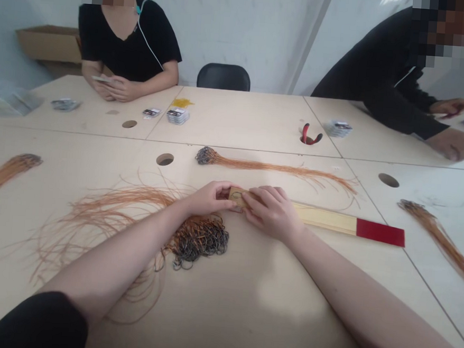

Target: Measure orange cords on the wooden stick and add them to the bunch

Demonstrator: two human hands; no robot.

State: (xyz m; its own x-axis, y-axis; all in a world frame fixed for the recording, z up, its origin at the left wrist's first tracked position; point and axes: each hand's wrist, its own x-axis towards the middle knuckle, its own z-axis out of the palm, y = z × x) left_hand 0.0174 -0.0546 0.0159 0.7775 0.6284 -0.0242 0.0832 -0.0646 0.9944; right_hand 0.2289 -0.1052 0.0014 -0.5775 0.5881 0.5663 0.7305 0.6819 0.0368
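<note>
A long, flat wooden board (324,216) with a red block (380,232) at its far right lies in front of me. My left hand (210,198) is closed round the board's left end, its fingertips partly hidden. My right hand (273,211) lies over the board near that end, fingers bent onto it. Between the hands a small dark loop shows on the wood. Just below my left hand is a heap of dark, hook-like wire pieces (201,241). Their thin orange strands (114,203) fan out to the left, partly under my left forearm.
Beyond the board lies a tied bundle of orange strands (252,165). More bundles lie left (9,173) and right (438,236). Red-handled pliers (307,134) stand in a table hole. Small stacked packets (178,115) sit farther back. Two people in black work across the table.
</note>
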